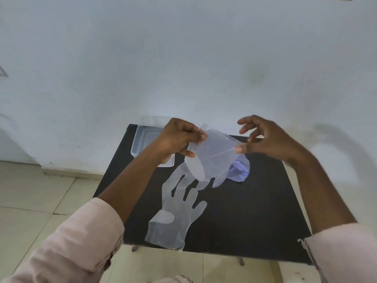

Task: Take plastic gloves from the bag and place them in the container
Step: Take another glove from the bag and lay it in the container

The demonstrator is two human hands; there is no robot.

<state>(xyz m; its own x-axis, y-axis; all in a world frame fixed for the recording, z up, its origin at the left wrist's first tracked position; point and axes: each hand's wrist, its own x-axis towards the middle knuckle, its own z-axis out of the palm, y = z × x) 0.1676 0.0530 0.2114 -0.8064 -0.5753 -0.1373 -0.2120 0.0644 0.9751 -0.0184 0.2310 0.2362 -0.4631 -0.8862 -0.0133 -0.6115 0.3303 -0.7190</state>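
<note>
A clear plastic glove [212, 158] hangs above the black table [255, 211], cuff upward and fingers pointing down. My left hand [179, 139] pinches its left cuff edge. My right hand [265, 137] pinches the right cuff edge with thumb and a finger, the other fingers spread. A second clear glove [179, 213] lies flat on the table near the front edge, fingers pointing away from me. A crumpled bluish plastic bag [240, 170] lies behind the held glove. The clear container [142, 139] stands at the table's back left corner, partly hidden by my left hand.
The small table stands against a pale wall [183, 58]. Tiled floor [40, 197] shows to the left and in front. My pink sleeves [81, 242] fill the lower corners.
</note>
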